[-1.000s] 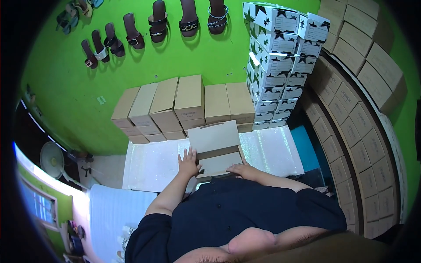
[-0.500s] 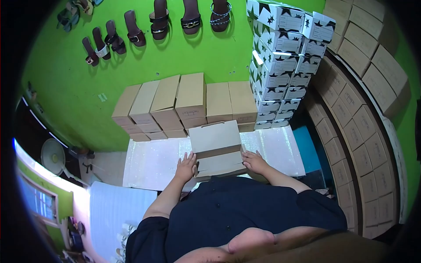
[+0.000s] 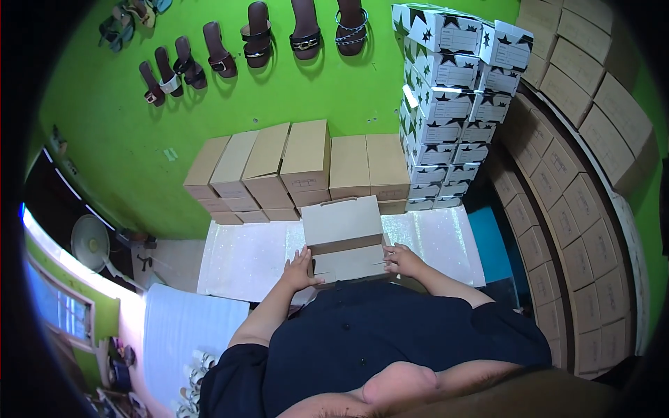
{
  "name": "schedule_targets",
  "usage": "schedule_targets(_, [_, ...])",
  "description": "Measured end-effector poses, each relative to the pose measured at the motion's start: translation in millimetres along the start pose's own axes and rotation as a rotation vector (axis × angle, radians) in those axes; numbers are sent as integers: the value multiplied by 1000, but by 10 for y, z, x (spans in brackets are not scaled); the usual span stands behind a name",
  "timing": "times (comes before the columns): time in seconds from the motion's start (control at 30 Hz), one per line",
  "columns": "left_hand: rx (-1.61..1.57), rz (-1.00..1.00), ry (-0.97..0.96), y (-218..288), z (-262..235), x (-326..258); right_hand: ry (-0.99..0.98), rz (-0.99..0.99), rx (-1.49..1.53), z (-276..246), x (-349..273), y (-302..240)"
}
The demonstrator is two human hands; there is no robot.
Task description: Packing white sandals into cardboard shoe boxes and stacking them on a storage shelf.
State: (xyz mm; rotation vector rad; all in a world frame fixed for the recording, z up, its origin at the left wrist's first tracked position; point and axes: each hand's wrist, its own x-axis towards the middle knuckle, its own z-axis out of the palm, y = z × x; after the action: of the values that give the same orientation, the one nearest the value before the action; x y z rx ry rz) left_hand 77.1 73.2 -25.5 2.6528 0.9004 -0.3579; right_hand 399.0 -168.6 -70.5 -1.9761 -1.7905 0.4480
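- Nearest: dark navy short-sleeved shirt point(image 3: 376, 334) filling the lower middle of the view, both forearms reaching forward from it.
- Left hand point(image 3: 300, 270) spread flat, fingers wide, pressed against the left side of the plain brown cardboard shoe box point(image 3: 346, 240); gripping nothing.
- Right hand point(image 3: 403, 259) laid likewise on the box's right side, fingers loosely open, palm on the cardboard.
- Box held between the two palms, lid tilted up at the back, resting on the white glittery sheet point(image 3: 244, 258) directly ahead.
- Step in hand, as a judgement: squaring or closing the box, sides steadied from both flanks.
- Next move likely calls for even pressure from both palms and the lid brought down flush.
- Beyond: row of stacked tan cardboard boxes point(image 3: 293, 167), touching side by side.
- Farther right: tall pile of white star-printed boxes point(image 3: 446, 104).
- Farthest: dark sandals point(image 3: 258, 35) on the green surface.
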Motion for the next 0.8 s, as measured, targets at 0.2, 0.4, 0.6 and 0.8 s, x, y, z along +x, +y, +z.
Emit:
schedule_targets(0.2, [7, -46, 21, 134, 27, -35, -44, 8, -37, -4, -86, -22])
schedule_targets(0.4, [6, -43, 221, 173, 339, -140, -34, -44, -44, 36, -133, 7])
schedule_targets(0.6, [-30, -53, 329, 335, 533, -253, 9, -149, -89, 58, -180, 62])
schedule_targets(0.8, [-106, -82, 590, 368, 814, -371, 178, -310, -186, 123, -214, 89])
